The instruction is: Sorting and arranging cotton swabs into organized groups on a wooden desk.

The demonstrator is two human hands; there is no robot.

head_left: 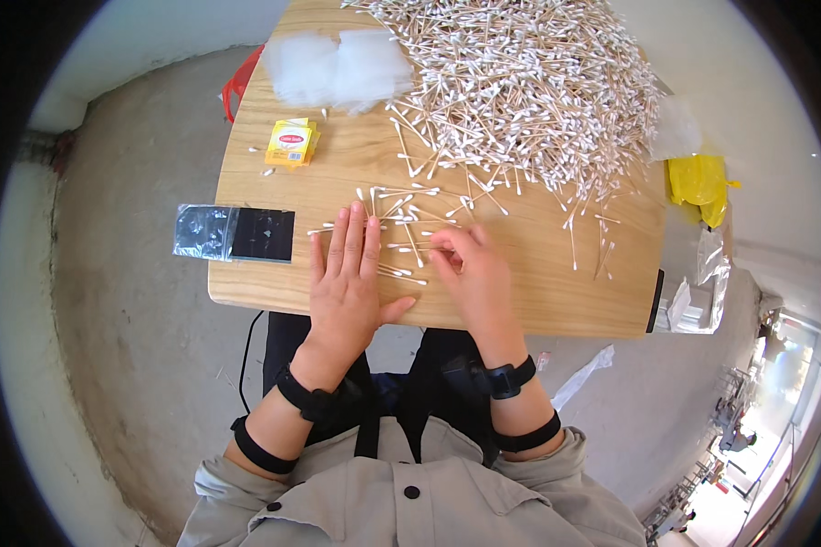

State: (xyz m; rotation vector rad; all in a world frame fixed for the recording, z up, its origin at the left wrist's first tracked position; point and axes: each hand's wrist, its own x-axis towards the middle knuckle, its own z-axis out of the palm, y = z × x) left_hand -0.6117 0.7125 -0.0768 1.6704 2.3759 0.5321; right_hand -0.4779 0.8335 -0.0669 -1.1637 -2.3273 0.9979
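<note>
My left hand (345,278) lies flat near the table's front edge, fingers stretched forward. Its fingers rest over a few cotton swabs, whose ends stick out around them. To its right, my right hand (480,278) has its thumb and forefinger pinched on the end of a cotton swab (412,247). Loose cotton swabs (410,219) lie scattered at different angles between and ahead of both hands. Beyond them, a large heap of cotton swabs (529,82), with white tips and wooden-coloured sticks, covers the far right of the table.
A stack of clear plastic bags (337,68) lies at the far left of the wooden table (538,296). Nearer are small yellow printed cards (292,143) and a dark flat object in clear plastic (263,235) overhanging the left edge. A yellow bag (700,185) sits beyond the right edge.
</note>
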